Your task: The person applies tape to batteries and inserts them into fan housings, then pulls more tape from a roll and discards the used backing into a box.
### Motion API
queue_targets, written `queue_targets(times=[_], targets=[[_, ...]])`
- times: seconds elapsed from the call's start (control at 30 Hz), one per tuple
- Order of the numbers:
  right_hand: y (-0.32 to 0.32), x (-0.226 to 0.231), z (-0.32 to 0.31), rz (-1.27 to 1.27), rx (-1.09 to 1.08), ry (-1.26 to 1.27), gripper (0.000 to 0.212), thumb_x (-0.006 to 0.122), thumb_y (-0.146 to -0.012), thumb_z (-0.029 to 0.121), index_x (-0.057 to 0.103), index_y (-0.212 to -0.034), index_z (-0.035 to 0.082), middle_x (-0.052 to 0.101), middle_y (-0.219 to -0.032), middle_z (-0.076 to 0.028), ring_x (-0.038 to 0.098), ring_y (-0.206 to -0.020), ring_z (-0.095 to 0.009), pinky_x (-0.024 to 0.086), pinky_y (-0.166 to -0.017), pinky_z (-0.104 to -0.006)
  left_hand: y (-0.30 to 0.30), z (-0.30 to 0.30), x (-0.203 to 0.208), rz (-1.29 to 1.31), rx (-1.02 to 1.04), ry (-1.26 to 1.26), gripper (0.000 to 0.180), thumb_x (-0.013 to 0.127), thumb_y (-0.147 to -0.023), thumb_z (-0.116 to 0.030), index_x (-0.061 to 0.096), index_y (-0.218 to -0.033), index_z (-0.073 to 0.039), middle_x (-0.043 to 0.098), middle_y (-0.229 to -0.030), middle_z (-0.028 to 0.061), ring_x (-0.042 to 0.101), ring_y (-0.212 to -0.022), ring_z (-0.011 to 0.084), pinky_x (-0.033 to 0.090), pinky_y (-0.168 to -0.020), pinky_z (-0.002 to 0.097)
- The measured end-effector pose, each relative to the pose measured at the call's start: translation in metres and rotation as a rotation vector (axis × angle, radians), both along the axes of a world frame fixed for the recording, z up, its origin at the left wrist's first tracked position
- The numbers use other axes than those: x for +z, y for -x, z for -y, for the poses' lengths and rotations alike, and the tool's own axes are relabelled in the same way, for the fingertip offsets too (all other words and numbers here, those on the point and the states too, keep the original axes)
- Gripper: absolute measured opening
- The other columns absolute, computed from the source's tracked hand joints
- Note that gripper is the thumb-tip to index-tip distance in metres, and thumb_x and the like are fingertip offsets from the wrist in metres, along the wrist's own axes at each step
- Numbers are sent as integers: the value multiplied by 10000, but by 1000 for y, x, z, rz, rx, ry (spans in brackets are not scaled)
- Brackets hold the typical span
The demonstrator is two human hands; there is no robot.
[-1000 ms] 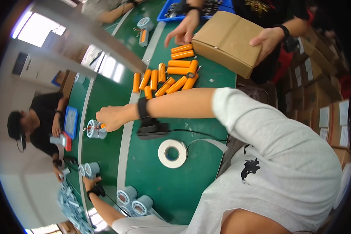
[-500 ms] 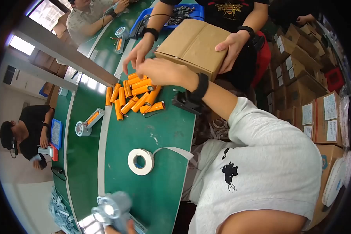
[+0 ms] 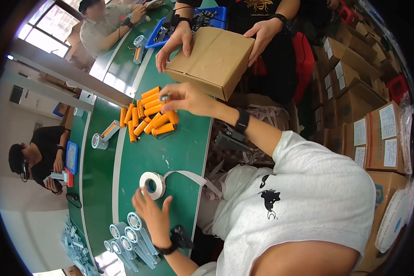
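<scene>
A heap of orange cylinders (image 3: pixel 147 120) lies on the green table (image 3: pixel 170 152). My right hand (image 3: pixel 186 99), with a black watch on its wrist, reaches over the heap and pinches one orange cylinder (image 3: pixel 163 98) by its grey end. Closer to me, my left hand (image 3: pixel 152 217) rests on the table with fingers spread and holds nothing. Its fingertips are just below a white tape roll (image 3: pixel 151 185), whose loose strip trails off to the right.
Across the table another person's two hands hold a brown cardboard box (image 3: pixel 211 60), with a blue tray (image 3: pixel 211 16) behind it. A grey holder with an orange cylinder (image 3: pixel 102 137) sits on the left strip. Several grey spool tools (image 3: pixel 131 237) lie by my left wrist. Stacked cartons (image 3: pixel 368 115) stand at the right.
My right hand has left the grey holder on the left strip and come over the orange heap, gripping a cylinder. My left hand has moved up beside the tape roll.
</scene>
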State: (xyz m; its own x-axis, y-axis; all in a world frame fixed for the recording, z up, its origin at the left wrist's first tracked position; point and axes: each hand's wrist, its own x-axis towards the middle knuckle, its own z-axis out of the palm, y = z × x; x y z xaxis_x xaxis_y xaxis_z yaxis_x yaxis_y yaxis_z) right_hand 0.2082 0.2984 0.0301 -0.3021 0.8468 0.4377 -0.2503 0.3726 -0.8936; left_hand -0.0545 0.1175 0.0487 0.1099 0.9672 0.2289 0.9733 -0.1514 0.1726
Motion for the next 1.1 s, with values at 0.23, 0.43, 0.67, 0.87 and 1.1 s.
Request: queue_targets(times=[0.23,0.43,0.67,0.87,1.1], targets=[[-5,-3,32,-103,588,836,393,565,-869,266,484,-1136,-11,559,-827,-60,572,-652,-142,495,-529,-264,27,-29,-36,-2,-110,-32,461,647,-769,-161,441,-1142,13,491,-1079,167,390,-1056,341,281,-914,402],[44,16,78,343,626,489,413,554,-870,259,454,-1173,-3,541,-769,-53,528,-595,-141,446,-493,-260,10,-18,-14,121,-98,-229,446,611,-797,-142,438,-1172,25,535,-1026,139,410,-940,274,250,-897,362],[111,9,84,454,670,-1,403,568,-851,203,456,-1160,-29,555,-748,-69,536,-622,-164,438,-558,-291,46,-10,8,66,378,-513,499,623,-770,-93,409,-1207,19,609,-971,120,510,-935,232,278,-890,369],[133,3,87,52,931,213,369,546,-863,183,483,-1170,-11,574,-1046,-113,559,-755,-184,464,-700,-290,81,12,44,489,470,-810,523,593,-793,-55,382,-1266,11,614,-1013,81,541,-935,181,421,-845,308],[134,-5,65,-438,995,735,409,536,-859,124,439,-1234,-5,506,-1192,-141,538,-914,-172,468,-753,-310,92,20,36,553,489,-792,512,582,-800,-41,380,-1268,10,613,-1010,67,529,-985,185,411,-881,305]])
